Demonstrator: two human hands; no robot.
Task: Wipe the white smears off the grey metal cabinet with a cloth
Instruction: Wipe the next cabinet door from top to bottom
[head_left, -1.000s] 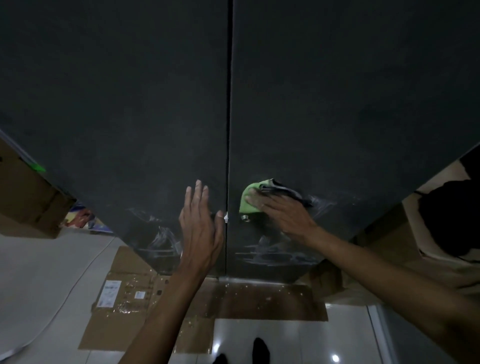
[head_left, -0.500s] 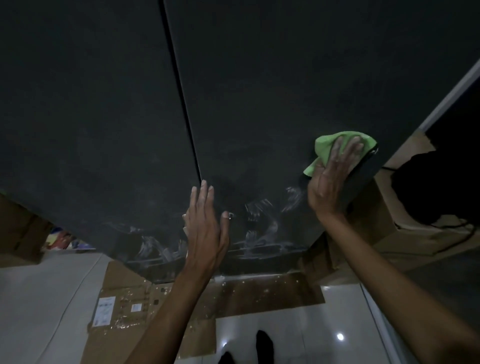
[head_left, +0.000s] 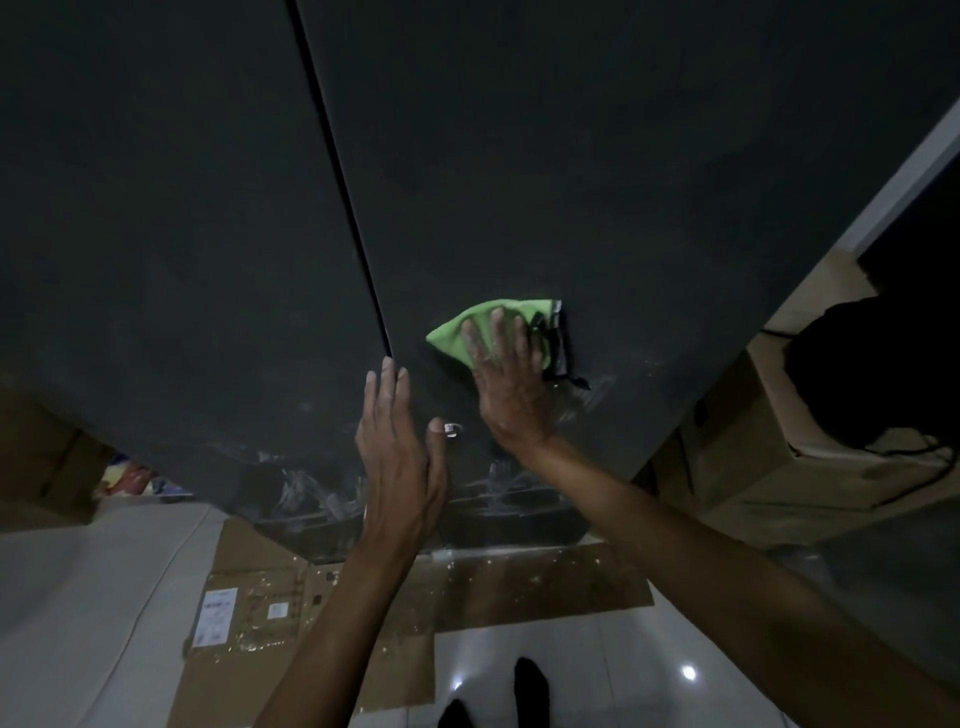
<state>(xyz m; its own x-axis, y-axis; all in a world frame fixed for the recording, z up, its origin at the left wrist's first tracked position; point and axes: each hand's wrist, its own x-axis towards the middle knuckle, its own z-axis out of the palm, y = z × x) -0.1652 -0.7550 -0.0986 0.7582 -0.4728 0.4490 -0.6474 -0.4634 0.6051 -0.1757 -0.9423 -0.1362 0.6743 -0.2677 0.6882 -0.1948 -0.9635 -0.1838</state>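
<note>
A tall dark grey metal cabinet (head_left: 597, 171) with two doors fills the upper view. My right hand (head_left: 511, 384) presses a green cloth (head_left: 480, 325) flat against the right door, fingers straight over it. My left hand (head_left: 397, 457) lies flat on the cabinet near the seam between the doors, beside a small round lock (head_left: 452, 428). White smears (head_left: 306, 493) streak the bottom of the left door, and more white smears (head_left: 506, 475) mark the lower right door under my right wrist.
Flattened cardboard (head_left: 291, 613) speckled with white bits covers the tiled floor at the cabinet's foot. Cardboard boxes (head_left: 769, 457) with a dark item on top stand to the right. Another box (head_left: 36, 457) sits at the left. My feet (head_left: 530, 691) show at the bottom.
My right hand has slid the cloth from the right door's outer edge back left towards the middle seam. My left hand stays flat on the cabinet.
</note>
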